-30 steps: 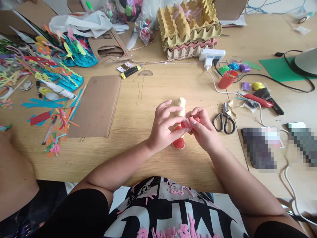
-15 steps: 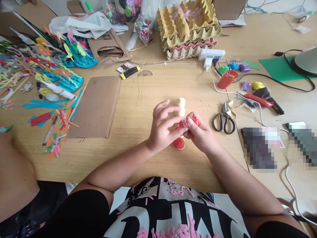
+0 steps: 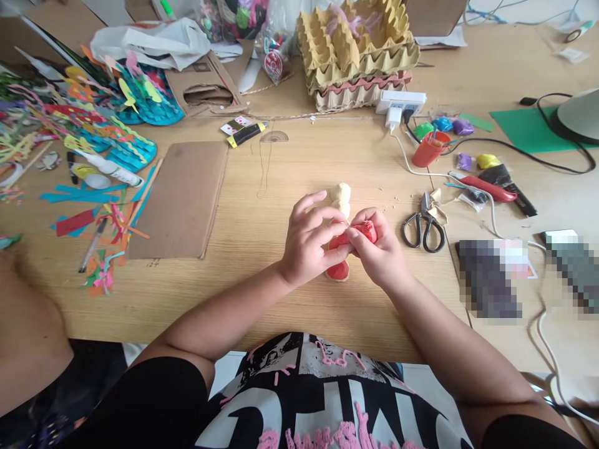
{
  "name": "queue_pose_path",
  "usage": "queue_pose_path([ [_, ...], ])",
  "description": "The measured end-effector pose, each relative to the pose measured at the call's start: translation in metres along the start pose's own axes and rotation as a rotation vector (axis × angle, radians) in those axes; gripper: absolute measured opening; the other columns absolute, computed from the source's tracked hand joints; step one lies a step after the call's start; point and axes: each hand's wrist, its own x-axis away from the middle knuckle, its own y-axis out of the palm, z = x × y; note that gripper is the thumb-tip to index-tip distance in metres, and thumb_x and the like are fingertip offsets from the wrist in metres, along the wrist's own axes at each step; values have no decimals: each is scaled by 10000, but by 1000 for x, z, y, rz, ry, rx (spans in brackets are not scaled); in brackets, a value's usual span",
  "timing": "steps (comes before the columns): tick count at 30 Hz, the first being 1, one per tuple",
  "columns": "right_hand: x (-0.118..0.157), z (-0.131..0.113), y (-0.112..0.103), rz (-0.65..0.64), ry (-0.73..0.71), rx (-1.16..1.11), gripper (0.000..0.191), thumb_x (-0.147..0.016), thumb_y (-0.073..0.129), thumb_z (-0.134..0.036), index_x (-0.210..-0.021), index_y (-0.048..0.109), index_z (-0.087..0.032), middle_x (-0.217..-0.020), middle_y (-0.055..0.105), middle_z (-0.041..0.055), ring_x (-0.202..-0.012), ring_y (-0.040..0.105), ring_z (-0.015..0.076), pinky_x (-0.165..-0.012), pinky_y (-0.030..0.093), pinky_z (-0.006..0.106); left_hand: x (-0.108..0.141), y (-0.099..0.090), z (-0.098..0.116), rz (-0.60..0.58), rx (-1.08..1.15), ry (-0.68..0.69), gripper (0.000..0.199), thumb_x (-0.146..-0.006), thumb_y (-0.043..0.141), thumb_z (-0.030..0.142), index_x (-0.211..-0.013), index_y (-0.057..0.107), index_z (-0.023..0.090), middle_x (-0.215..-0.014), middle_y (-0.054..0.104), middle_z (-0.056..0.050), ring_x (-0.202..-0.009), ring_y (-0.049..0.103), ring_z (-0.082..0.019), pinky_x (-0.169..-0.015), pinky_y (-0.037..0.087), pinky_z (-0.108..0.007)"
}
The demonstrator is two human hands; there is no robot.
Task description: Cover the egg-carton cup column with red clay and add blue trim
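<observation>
My right hand [image 3: 382, 251] is closed around a small packet of red clay [image 3: 369, 231], held just above the table. Thumb and forefinger of my left hand [image 3: 306, 243] pinch the packet's left end, while the other fingers are raised and spread. Beneath and between the hands lies a red-coated piece [image 3: 337, 270] with a pale rim, partly hidden by my left hand. Just beyond my fingers stand pale, cream-coloured egg-carton cups [image 3: 341, 194].
Black-handled scissors [image 3: 423, 227] lie right of my hands, near a red cup [image 3: 429, 149] and clay packets [image 3: 463, 127]. A cardboard sheet [image 3: 180, 199] and paper strips [image 3: 84, 193] are at left. Egg trays [image 3: 358, 62] stand behind a power strip [image 3: 401, 100]. A person's arm [image 3: 30, 337] is at far left.
My right thumb has shifted down and left, showing more of the red packet. The fingers of my left hand have bent in slightly toward it.
</observation>
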Motion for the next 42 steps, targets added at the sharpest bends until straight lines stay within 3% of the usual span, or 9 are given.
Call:
queue_pose_path([
  [5,0,-1,4,16,-65,6,503,-963,939,-607,-986,550,-290,-748,534,-79,-621,527,115,-584,537,248,-2,-1,3,24,1,-6,193,-983,912,401,-1090,789,298,-1130,793,-41,-1446,664,-335,-1254,572,-616],
  [12,0,-6,3,36,-27,42,550,-953,893,-747,-1001,595,-287,-771,610,-57,-597,558,117,-544,515,254,-2,-5,0,-22,-39,-60,188,-936,959,401,-1024,827,301,-1115,780,-48,-1459,640,-348,-1271,555,-639],
  [21,-6,-1,2,305,44,-106,625,-863,936,-779,-824,588,-262,-642,463,-83,-509,352,88,-454,300,235,-3,-6,2,52,17,-24,127,-944,899,258,-1002,797,307,-1081,765,-25,-1409,681,-324,-1266,572,-638],
  [25,-19,1,-14,475,112,-241,625,-874,931,-740,-820,523,-270,-636,485,-87,-490,391,87,-442,322,229,-1,-2,-10,122,222,-204,134,-1097,778,405,-1058,762,278,-1159,761,-42,-1386,729,-281,-1248,610,-575],
  [27,-24,0,-21,504,131,-291,598,-854,975,-668,-849,529,-270,-680,548,-84,-522,474,87,-476,402,219,2,3,-19,177,381,-311,306,-1132,718,561,-1298,738,305,-1298,763,-69,-1364,760,-269,-1193,641,-508],
  [29,-25,-1,-22,462,117,-298,589,-787,1045,-577,-875,551,-268,-737,610,-80,-581,546,88,-528,466,212,5,8,-24,162,483,-332,577,-1078,764,660,-1557,614,376,-1486,729,-90,-1380,762,-277,-1134,643,-453],
  [32,-21,-1,-17,336,69,-238,559,-770,1068,-531,-937,597,-280,-802,668,-75,-646,599,99,-600,528,224,7,12,-20,116,454,-283,861,-1040,835,627,-1748,382,442,-1742,585,-127,-1361,773,-276,-1055,644,-409],
  [37,-14,7,-10,157,49,-109,510,-840,1026,-594,-1077,684,-300,-917,752,-35,-761,688,136,-731,625,278,5,8,-1,98,254,-193,739,-1111,778,402,-1744,398,366,-1616,705,-130,-1223,801,-238,-928,650,-375],
  [42,-9,10,-7,123,-45,54,480,-924,947,-672,-1170,768,-301,-1128,814,33,-945,753,200,-931,701,389,8,2,0,90,116,-170,706,-1077,816,343,-1683,458,299,-1418,802,-126,-1291,805,-275,-1115,651,-462],
])
